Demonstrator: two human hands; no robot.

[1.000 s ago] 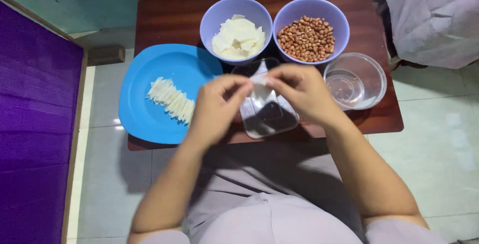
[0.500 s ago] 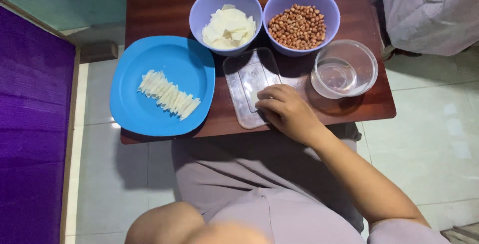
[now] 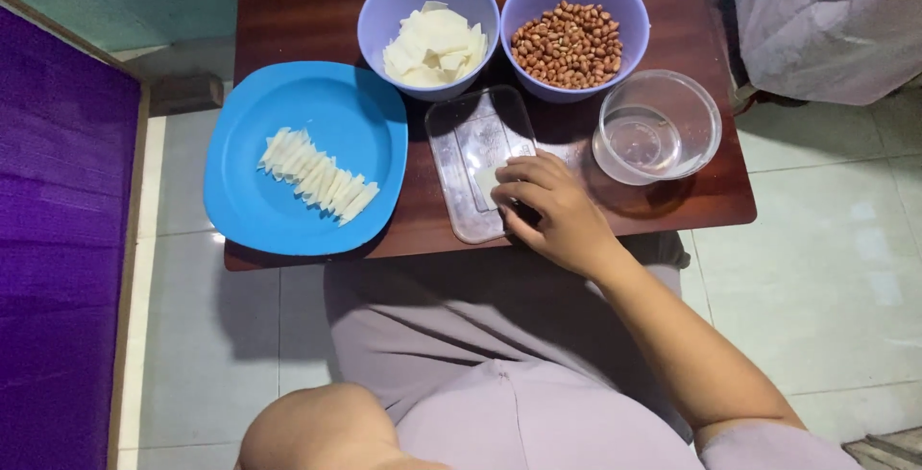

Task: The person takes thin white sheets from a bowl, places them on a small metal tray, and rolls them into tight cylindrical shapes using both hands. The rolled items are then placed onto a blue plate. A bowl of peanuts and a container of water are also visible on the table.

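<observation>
The table (image 3: 288, 19) is dark wood and low, standing on a pale tiled floor (image 3: 826, 240). A purple panel (image 3: 58, 268) runs along the left edge of the view. On the table's left part lies a blue plate (image 3: 317, 211) carrying a row of pale folded wrappers (image 3: 317, 174). At the far side stand two lilac bowls: the left bowl (image 3: 384, 9) holds flat white sheets (image 3: 434, 46), the right bowl (image 3: 629, 9) holds peanuts (image 3: 569, 44). To the right stands a clear glass bowl (image 3: 706, 129), apparently holding a little water. A clear plastic tray (image 3: 461, 192) lies at the near edge, between plate and glass bowl.

The right hand (image 3: 552, 211) rests on the tray's near right corner, fingers curled, pressing on a small pale sheet (image 3: 485, 182). The left hand is out of view; only a bare elbow (image 3: 317, 427) shows low in the frame.
</observation>
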